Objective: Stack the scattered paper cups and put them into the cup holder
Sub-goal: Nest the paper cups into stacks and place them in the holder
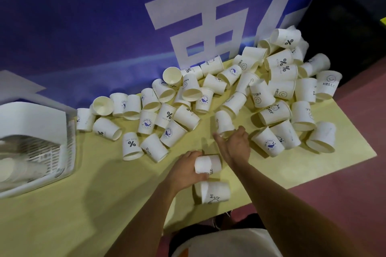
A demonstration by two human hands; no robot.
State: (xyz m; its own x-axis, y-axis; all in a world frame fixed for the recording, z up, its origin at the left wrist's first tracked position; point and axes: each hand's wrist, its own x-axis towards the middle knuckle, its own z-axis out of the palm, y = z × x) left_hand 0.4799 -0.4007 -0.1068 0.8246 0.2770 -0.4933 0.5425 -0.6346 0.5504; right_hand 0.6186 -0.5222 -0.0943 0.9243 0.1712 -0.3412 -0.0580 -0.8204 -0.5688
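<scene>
Several white paper cups (242, 89) lie scattered across the yellow mat (94, 183), piled toward the far right. My left hand (186, 170) grips a short stack of cups (208, 164) lying on its side above the mat. My right hand (235, 145) reaches forward and grips a single cup (224, 124) at its rim. Another cup printed "Hi" (215, 192) lies on its side just below my left hand. The white cup holder (39, 144) stands at the left edge, with cups inside it.
A blue banner with white characters (125, 27) hangs behind the mat. The mat's right and near edges drop to a reddish floor (355, 194). My torso in a white shirt (225, 242) is at the bottom.
</scene>
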